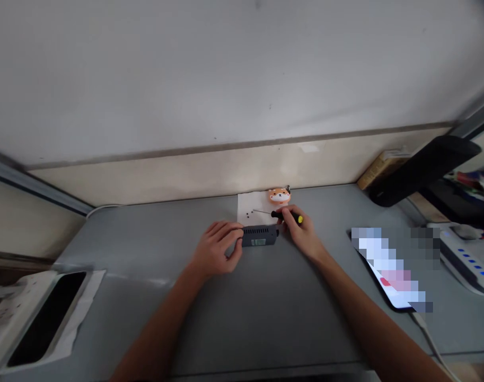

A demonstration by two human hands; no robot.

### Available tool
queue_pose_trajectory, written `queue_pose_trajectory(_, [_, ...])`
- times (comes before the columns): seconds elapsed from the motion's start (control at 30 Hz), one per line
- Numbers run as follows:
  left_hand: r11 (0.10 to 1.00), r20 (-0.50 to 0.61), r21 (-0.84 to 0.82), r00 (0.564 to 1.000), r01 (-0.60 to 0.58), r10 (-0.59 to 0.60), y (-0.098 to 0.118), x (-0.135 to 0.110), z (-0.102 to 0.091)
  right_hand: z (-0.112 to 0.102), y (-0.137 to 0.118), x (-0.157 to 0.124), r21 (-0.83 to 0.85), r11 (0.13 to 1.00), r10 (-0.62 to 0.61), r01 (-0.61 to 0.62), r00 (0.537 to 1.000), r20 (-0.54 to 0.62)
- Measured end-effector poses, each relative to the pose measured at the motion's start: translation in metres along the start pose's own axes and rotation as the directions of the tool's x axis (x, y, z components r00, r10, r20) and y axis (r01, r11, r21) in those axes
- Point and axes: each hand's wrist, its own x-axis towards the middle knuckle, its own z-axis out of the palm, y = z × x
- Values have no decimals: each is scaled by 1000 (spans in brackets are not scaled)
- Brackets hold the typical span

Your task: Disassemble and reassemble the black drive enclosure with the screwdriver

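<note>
A small dark grey box with vent slots (261, 235) lies on the grey desk (242, 297) near the back wall. My left hand (218, 248) grips its left end with curled fingers. My right hand (299, 229) is closed on a screwdriver with a black and yellow handle (290, 216), whose thin shaft points left over a white sheet of paper (253, 208). Two or three tiny dark screws (248, 215) lie on that sheet.
An orange and white dog figurine (280, 196) stands behind the paper. A phone with a lit screen (393, 270) lies at the right, cable attached. A black lamp head (424, 167) and power strip (466, 257) sit far right. A white tray-like case (43, 318) sits at left.
</note>
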Motion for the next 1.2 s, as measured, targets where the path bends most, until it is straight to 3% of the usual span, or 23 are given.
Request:
queue_pose_trajectory(0.13, [1000, -44, 25, 999, -16, 17, 0, 0, 1, -1, -3, 0, 37, 999, 15, -14, 1000, -10])
queue_pose_trajectory(0.3, [995, -140, 70, 987, -70, 79, 14, 5, 14, -8, -7, 2, 241, 969, 80, -47, 989, -127])
queue_pose_trajectory(0.47, [997, -187, 65, 981, -48, 59, 25, 9, 25, -22, -13, 3, 438, 898, 104, 32, 953, -283])
queue_pose_trajectory(0.6, [999, -178, 44, 984, -21, 28, 29, 10, 29, -32, -17, 2, 491, 867, 89, 91, 939, -331])
queue_pose_trajectory(0.83, [1000, -159, 18, 987, -7, 10, 27, 6, 34, -35, -22, -3, 473, 874, 3, 112, 972, -235])
queue_pose_trajectory(1.2, [999, -112, 44, 994, 6, -1, 29, 2, 33, -36, -22, -5, 481, 871, -7, 103, 981, -196])
